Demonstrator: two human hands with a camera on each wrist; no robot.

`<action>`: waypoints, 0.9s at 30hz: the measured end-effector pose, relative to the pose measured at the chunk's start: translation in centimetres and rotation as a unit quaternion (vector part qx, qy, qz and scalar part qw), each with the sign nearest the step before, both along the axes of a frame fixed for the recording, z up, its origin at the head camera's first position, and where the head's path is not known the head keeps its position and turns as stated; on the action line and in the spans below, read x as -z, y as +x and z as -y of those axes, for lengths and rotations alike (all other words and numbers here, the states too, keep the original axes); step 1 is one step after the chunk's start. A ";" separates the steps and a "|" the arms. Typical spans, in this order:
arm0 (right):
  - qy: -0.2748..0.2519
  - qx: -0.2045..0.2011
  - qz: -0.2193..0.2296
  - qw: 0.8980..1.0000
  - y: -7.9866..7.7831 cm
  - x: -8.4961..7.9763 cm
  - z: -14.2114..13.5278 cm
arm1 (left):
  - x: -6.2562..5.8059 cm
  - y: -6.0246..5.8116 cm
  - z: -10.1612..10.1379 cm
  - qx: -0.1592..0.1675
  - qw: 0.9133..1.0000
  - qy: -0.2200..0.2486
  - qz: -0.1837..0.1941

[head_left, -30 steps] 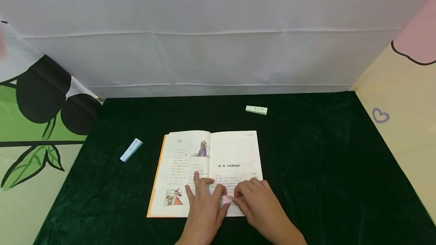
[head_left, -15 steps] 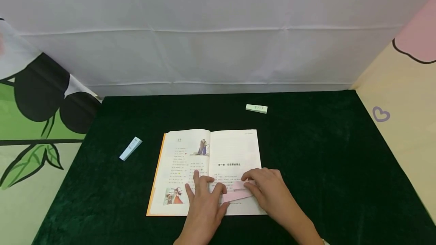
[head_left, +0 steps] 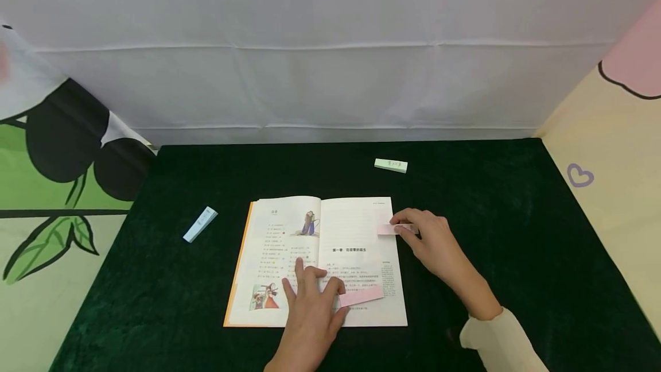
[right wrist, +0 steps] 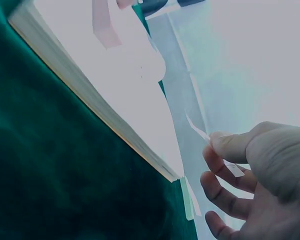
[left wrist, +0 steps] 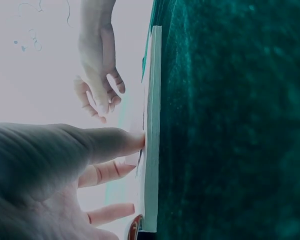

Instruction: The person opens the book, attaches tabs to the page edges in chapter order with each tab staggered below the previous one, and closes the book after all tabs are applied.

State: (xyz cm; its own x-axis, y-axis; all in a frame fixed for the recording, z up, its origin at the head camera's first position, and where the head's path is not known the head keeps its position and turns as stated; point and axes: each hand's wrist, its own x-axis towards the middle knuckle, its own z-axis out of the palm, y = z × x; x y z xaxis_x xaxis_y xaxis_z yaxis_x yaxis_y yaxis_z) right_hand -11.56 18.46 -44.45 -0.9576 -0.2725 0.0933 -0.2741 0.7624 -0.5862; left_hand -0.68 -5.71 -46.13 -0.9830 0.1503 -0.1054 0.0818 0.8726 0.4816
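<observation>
An open book [head_left: 356,223] lies on the dark green cloth, with printed text and small coloured pictures on its left page. Low on its right page is a pad of pink sticky notes [head_left: 368,295]. The thumb and bent index finger of my left hand [head_left: 310,312] hold the pad's left end against the page, the other fingers spread over the left page. Above the book's right edge, my right hand [head_left: 432,243] pinches a single pink sticky note [head_left: 385,229] between thumb and index finger. In the right wrist view this note [right wrist: 196,130] looks thin and slightly curved, off the page.
A light blue sticky note pad [head_left: 200,224] lies left of the book. Behind the book is a light green sticky note pad [head_left: 391,165] with handwriting. A white cloth wall [head_left: 330,90] rises at the table's back edge.
My right hand has pulled one pink note away from the pad and moved it up and right to the page's edge. My left hand has stayed on the pad.
</observation>
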 end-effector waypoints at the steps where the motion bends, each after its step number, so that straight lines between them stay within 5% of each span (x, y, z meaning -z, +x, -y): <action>1: -0.001 0.002 0.001 1.000 -0.4 0.0 0.0 | 0.0 0.0 0.0 -0.001 1.000 0.000 0.000; 13: -0.030 0.031 0.049 0.998 -4.3 1.3 0.2 | 0.0 0.0 -0.1 -0.003 1.000 0.006 -0.008; 27: 0.002 0.036 0.063 0.997 -5.6 2.3 0.0 | 0.1 0.1 0.0 -0.001 1.000 0.009 -0.018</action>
